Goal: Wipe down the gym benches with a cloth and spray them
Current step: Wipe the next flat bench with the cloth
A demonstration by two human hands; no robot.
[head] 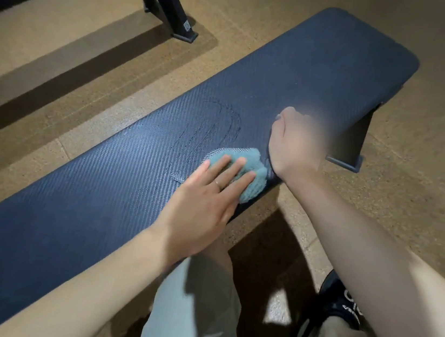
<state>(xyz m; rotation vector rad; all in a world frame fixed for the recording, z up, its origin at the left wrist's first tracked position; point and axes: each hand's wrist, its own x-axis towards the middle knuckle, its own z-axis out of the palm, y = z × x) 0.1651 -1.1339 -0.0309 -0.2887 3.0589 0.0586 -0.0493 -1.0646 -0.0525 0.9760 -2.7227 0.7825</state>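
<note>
1. We see the dark textured worktop (99, 194) running diagonally across the brown floor (265, 10).
2. The teal cloth (255, 169) lies bunched near the worktop's near edge.
3. Our left hand (206, 200) presses flat on the cloth, fingers straight.
4. Our right hand (290, 140) rests beside the cloth; a blur hides its fingers, so we cannot tell its grip.
5. Wet streaks (208, 135) mark the surface.

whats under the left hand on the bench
A bunched teal cloth lies under the straight fingers of the left hand, pressed onto the bench pad. The part of the cloth beneath the fingers is hidden.
</note>
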